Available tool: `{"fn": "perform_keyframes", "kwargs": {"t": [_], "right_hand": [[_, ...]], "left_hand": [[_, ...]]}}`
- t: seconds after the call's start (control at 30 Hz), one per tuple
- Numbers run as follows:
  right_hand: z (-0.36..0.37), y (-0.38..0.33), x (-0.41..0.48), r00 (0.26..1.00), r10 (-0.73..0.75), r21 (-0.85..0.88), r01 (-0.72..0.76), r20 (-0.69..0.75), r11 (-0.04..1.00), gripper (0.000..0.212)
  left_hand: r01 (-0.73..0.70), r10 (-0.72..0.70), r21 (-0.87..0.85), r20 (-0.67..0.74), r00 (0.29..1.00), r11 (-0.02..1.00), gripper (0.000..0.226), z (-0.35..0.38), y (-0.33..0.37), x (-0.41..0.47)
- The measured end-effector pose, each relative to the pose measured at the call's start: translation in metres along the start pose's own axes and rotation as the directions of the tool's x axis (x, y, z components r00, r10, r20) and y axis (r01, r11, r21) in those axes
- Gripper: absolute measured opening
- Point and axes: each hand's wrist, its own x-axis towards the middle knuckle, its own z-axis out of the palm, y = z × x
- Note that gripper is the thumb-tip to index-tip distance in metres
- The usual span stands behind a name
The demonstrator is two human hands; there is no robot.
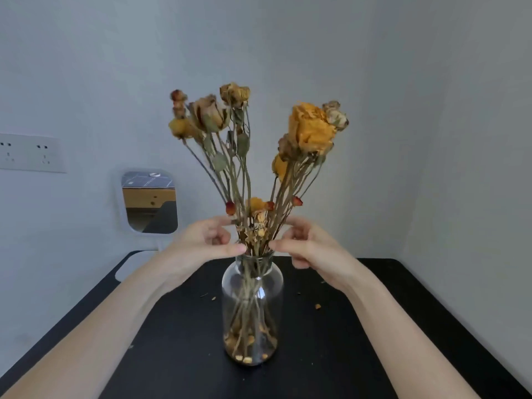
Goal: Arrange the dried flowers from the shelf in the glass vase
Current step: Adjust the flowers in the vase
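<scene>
So the dried flowers [311,131] are already standing in the glass vase [253,306], stems right down to the bottom where a bunch of fallen petals has collected. The vase sits upright about mid-table on the black table [374,326], pretty much dead centre. The blooms split into two clumps, one leaning left and one leaning right, with a few small buds low in the gap between them. The left hand [201,243] and the right hand [311,249] come in from either side just above the vase's neck, fingers loosely curved with the tips against the outer stems. Neither hand is wrapped round the whole bunch, and I honestly can't tell if either is pinching a single stem or just touching. My guess is this is the fluffing stage, working right at the neck because that's where a small nudge swings the heads up top. Nobody's holding the vase itself, so a hard tug could tip it, and this stuff is brittle, going by the petal crumbs [317,306] scattered on the table to the right of the vase. Further out there's a small mirror [149,203] propped against the wall at the far left and a wall socket [28,152] beyond it. Nothing really blocks the hands.
</scene>
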Motion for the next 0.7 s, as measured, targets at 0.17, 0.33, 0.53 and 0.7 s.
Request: {"fn": "perform_keyframes", "kwargs": {"t": [0.17,0.33,0.53,0.7], "right_hand": [[0.011,0.010,0.002,1.000,0.022,-0.185,-0.018,0.017,0.983,0.037],[0.018,0.002,0.007,0.996,-0.067,-0.136,0.058,-0.067,0.989,0.005],[0.008,-0.015,0.009,0.973,-0.219,0.123,0.227,-0.079,0.966,0.029],[-0.004,0.015,-0.006,0.991,-0.096,0.112,0.106,-0.089,0.988,0.049]], "left_hand": [[0.079,-0.078,0.012,-0.056,0.995,0.997,0.062,0.006,-0.011,0.004],[-0.013,0.010,0.060,0.037,0.999,0.998,0.040,0.008,0.000,0.010],[-0.095,0.092,-0.128,-0.028,0.995,0.987,0.051,-0.002,0.015,0.013],[0.027,-0.025,-0.089,0.022,0.999,0.996,0.058,-0.007,-0.017,-0.006]]}}
